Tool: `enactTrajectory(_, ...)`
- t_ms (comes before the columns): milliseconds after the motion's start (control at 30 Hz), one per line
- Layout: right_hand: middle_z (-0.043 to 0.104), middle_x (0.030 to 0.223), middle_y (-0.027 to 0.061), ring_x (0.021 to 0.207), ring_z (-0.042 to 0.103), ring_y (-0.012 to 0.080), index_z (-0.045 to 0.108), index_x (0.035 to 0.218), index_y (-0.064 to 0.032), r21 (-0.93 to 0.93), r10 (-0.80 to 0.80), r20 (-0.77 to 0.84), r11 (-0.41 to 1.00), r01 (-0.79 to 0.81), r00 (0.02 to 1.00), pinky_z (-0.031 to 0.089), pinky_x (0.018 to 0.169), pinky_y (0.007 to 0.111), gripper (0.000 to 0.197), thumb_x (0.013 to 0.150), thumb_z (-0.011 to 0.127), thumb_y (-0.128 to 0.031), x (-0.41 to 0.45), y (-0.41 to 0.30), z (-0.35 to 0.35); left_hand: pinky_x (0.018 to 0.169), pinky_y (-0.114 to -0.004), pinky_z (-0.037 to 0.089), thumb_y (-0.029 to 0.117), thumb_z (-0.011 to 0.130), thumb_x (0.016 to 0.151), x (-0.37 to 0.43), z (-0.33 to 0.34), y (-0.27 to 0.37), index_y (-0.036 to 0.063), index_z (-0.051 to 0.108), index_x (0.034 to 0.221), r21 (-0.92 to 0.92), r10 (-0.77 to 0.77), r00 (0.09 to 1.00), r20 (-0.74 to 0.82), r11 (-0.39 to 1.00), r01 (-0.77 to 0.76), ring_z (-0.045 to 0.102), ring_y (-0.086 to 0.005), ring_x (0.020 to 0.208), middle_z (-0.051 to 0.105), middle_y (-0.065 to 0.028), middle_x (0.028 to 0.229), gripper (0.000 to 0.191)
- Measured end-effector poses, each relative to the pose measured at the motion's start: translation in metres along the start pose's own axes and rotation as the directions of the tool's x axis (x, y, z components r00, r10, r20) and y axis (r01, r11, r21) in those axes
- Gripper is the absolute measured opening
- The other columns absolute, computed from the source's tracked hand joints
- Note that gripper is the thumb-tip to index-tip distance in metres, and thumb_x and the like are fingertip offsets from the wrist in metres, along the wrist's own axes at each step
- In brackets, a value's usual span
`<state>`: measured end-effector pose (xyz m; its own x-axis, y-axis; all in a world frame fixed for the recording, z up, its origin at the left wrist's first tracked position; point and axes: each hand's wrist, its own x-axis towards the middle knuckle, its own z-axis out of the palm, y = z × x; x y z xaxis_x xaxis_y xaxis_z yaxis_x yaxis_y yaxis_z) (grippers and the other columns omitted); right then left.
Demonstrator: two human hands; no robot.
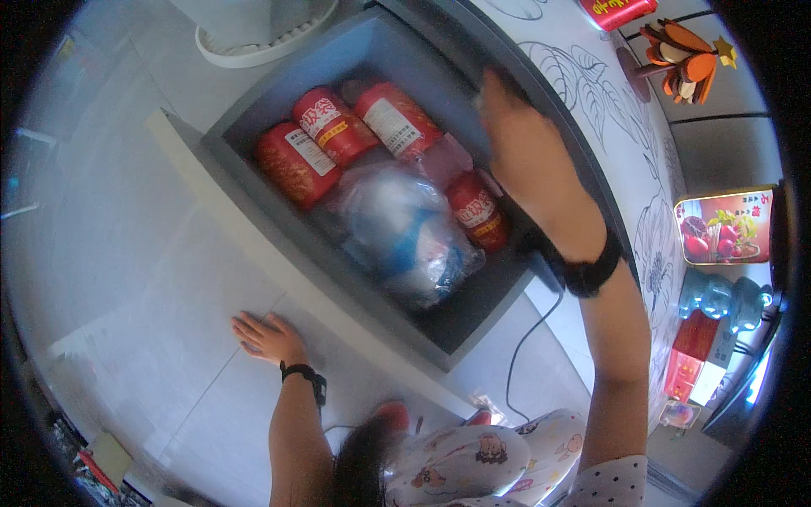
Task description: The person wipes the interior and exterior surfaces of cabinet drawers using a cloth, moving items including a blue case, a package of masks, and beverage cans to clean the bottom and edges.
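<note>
A grey drawer (491, 317) is pulled out, its pale front panel (317, 285) at the left. Inside lie several rolls in red printed wrappers, among them a roll with a yellow band (336, 127) and a smaller one (478, 212). Beside them rests a clear plastic bag (405, 228) with white and blue contents. My right hand (529, 152), blurred, is over the drawer's inner end near the cabinet edge; its fingertips are too unclear to show whether they hold anything. My left hand (269, 339) is over the pale floor outside the front panel, empty, fingers spread.
The cabinet's leaf-patterned top (602, 127) bears a red can (618, 9), a wooden tree ornament (681, 60), a fruit picture box (725, 228) and a blue translucent figure (716, 298). A cable (513, 367) hangs below. A white round-based object (253, 54) stands beyond the drawer.
</note>
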<state>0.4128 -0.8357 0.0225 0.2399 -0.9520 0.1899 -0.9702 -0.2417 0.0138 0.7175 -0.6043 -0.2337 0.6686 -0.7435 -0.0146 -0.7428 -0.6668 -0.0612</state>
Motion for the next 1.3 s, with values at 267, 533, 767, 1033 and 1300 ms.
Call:
enactTrajectory(267,0.056,0.086,0.0316,0.079,0.059,0.0405,0.045,0.103,0.0111,0.111,-0.159,-0.117,0.979,0.172,0.98,0.05,0.07,0.043,0.033,0.071,0.05,0.0,0.089,-0.019,0.038,0.105,-0.045,0.01,0.037,0.031,0.089,-0.002,0.003,-0.003,0.0054,0.019,0.136,0.019,0.009,1.0,-0.008,1.0,-0.009,0.01,-0.025,0.133,0.012,-0.0118,0.144,0.058)
enactTrajectory(533,0.051,0.099,0.0321,0.089,0.054,0.0406,0.028,0.127,0.0054,0.183,-0.004,-0.089,0.983,0.02,0.996,0.041,0.081,0.045,0.06,0.069,0.046,0.003,0.136,-0.034,0.045,0.106,-0.045,0.007,0.037,0.03,0.089,0.0,-0.004,-0.004,0.0064,0.016,0.137,0.007,0.004,0.999,0.044,1.0,-0.004,0.007,-0.0244,0.134,0.008,-0.0112,0.145,0.059)
enactTrajectory(767,0.056,0.081,0.0296,0.077,0.055,0.0426,0.034,0.122,0.0056,0.236,-0.046,-0.144,0.968,0.079,0.989,0.043,0.072,0.047,0.054,0.069,0.048,0.002,0.138,-0.03,0.05,0.107,-0.045,0.005,0.037,0.029,0.089,0.0,-0.009,0.003,0.005,0.015,0.137,0.031,-0.018,0.994,0.112,0.999,0.015,0.005,-0.0246,0.134,0.007,-0.0117,0.145,0.059)
enactTrajectory(1033,0.055,0.103,0.0249,0.092,0.057,0.0368,0.046,0.115,0.0031,0.255,-0.351,-0.257,0.874,0.413,0.901,0.046,0.082,0.04,0.04,0.076,0.046,-0.002,0.124,-0.014,0.059,0.107,-0.045,0.005,0.037,0.029,0.089,0.0,-0.013,0.004,0.0029,0.015,0.136,-0.01,0.013,0.997,0.073,1.0,-0.012,0.006,-0.0261,0.134,0.007,-0.0132,0.144,0.06)
enactTrajectory(1300,0.047,0.118,0.0216,0.102,0.051,0.0351,0.045,0.12,-0.0026,0.342,-0.244,-0.035,0.908,0.241,0.969,0.04,0.091,0.038,0.053,0.068,0.045,0.009,0.113,-0.045,0.054,0.106,-0.046,0.004,0.037,0.032,0.089,0.0,-0.02,0.004,0.0034,0.01,0.137,-0.006,0.032,0.994,0.102,0.999,-0.032,0.004,-0.0262,0.134,0.004,-0.0136,0.145,0.063)
